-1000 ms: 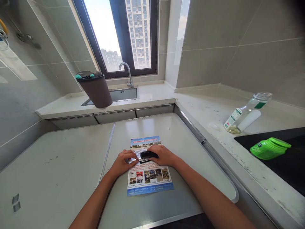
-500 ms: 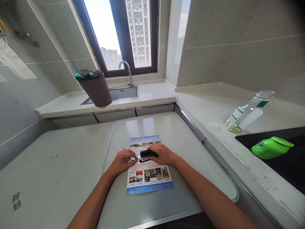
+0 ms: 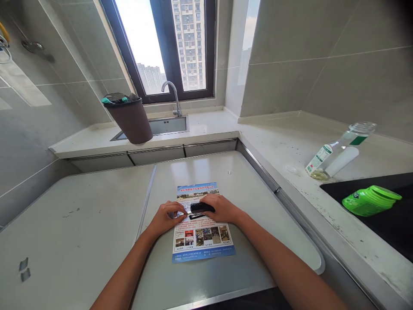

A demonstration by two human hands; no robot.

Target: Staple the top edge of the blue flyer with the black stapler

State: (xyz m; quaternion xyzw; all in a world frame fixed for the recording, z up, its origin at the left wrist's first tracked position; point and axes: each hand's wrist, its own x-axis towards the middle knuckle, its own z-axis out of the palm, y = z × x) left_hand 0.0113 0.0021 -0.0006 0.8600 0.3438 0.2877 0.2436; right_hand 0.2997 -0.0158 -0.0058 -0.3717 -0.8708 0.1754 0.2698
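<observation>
A black stapler (image 3: 202, 207) with a shiny metal part lies over a printed flyer (image 3: 204, 255) in the middle of the white tabletop. My right hand (image 3: 222, 208) is wrapped around its right end from above. At the left end, the thumb and forefinger of my left hand (image 3: 167, 218) pinch together on the metal part. Any small piece between those fingertips is too tiny to make out. Both hands rest over the flyer, covering part of its middle; its blue bottom band and row of photos show below them.
A brown bin (image 3: 130, 119) stands by the sink (image 3: 171, 125) and faucet (image 3: 176, 97). On the right counter are a clear glass jar (image 3: 342, 150) and a green tub (image 3: 371, 201). Small grey pieces (image 3: 25, 270) lie at the table's left; a tiny bit (image 3: 229, 172) lies beyond the flyer.
The view has shifted very slightly. Both hands keep the same hold at the stapler, and the flyer stays in place.
</observation>
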